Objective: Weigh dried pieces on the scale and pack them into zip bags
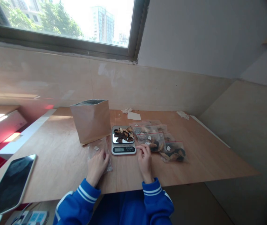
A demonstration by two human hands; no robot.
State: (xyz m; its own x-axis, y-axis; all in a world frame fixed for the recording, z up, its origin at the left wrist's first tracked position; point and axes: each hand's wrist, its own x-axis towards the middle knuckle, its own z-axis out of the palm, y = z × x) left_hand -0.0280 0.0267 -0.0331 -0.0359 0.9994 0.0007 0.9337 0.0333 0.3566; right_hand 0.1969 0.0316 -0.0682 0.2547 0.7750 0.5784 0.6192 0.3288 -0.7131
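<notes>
A white kitchen scale (pixel 124 150) stands mid-table, with dark brown and tan dried pieces, perhaps mushroom, (pixel 123 135) heaped on its mirrored plate. Its display digits are too small to read. My left hand (pixel 98 164) lies curled on flat clear zip bags (pixel 93 146) left of the scale; what its fingers hold, if anything, is hidden. At the scale's lower right corner is my right hand (pixel 144 158), its index finger stretched toward the panel and the other fingers curled in, holding nothing. Filled zip bags (pixel 174 153) of similar pieces lie right of the scale.
A brown paper pouch (pixel 91 122) stands upright with its mouth open, behind the flat bags. A tablet (pixel 9 184) lies at the table's left edge. At the back are a white card (pixel 133 116) and crumpled tissue (pixel 182 115). The wall and window close off the far side.
</notes>
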